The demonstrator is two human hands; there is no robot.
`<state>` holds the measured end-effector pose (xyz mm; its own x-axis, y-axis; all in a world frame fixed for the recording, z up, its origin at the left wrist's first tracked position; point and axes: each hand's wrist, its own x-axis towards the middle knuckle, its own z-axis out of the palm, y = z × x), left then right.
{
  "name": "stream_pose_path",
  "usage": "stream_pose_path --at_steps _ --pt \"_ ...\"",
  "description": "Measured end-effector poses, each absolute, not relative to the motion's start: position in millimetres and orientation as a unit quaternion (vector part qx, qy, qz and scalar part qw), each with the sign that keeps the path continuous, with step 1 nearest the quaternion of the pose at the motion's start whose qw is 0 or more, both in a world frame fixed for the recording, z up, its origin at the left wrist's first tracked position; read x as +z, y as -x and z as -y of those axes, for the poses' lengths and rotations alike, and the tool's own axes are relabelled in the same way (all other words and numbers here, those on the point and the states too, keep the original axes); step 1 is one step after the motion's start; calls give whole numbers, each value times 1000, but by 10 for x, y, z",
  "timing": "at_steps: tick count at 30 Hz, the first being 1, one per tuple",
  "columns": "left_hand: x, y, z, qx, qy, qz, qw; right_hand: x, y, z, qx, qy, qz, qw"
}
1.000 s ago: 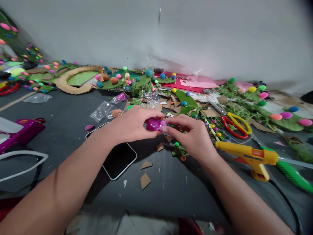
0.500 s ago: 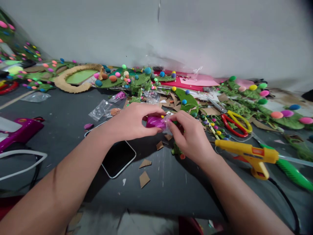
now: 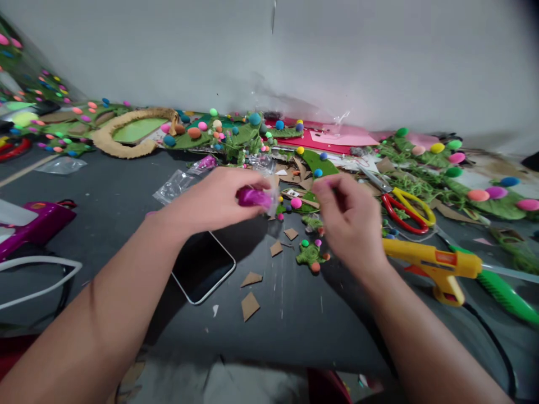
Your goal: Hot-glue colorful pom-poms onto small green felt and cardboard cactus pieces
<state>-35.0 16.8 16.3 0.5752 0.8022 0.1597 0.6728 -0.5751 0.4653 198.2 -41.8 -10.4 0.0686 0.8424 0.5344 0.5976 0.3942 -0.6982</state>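
A clear plastic bag of purple modelling clay (image 3: 254, 197) is gripped in my left hand (image 3: 210, 199), its open end pointing right. My right hand (image 3: 349, 216) is apart from it to the right, thumb and forefinger pinched together. A faint purple tint shows at those fingertips, but what they hold, if anything, is too small to make out. Beneath my right hand lies a small green star-shaped piece (image 3: 310, 255) with coloured balls on its points. Below my left hand is a phone (image 3: 204, 269) with a dark screen and white edge.
A yellow glue gun (image 3: 433, 261) lies at the right, by red-and-yellow scissors (image 3: 406, 210) and a green-handled tool (image 3: 507, 297). Cardboard scraps (image 3: 250, 306) lie in front. At the left is a purple device (image 3: 46, 227); behind, a tan curved piece (image 3: 122, 148) and green leaves with balls.
My right hand has let go of the bag and moved right, its fingers still pinched. My left hand has shifted slightly left with the bag. The green star-shaped piece is now more visible.
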Motion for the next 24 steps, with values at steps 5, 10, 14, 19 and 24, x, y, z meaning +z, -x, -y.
stream_pose_path --at_steps 5,10,14,19,24 --pt "189 564 -314 99 -851 -503 113 -74 -2019 387 257 511 628 528" --pt "150 549 -300 71 -872 -480 61 -107 -1920 411 380 479 603 513" --pt "176 421 -189 163 -886 -423 95 -111 -1881 448 429 473 581 505" --pt "210 270 -62 250 -882 -373 144 -135 -1883 461 356 494 597 522" --pt "160 183 -9 300 -861 -352 211 -189 -1886 425 341 469 620 528"
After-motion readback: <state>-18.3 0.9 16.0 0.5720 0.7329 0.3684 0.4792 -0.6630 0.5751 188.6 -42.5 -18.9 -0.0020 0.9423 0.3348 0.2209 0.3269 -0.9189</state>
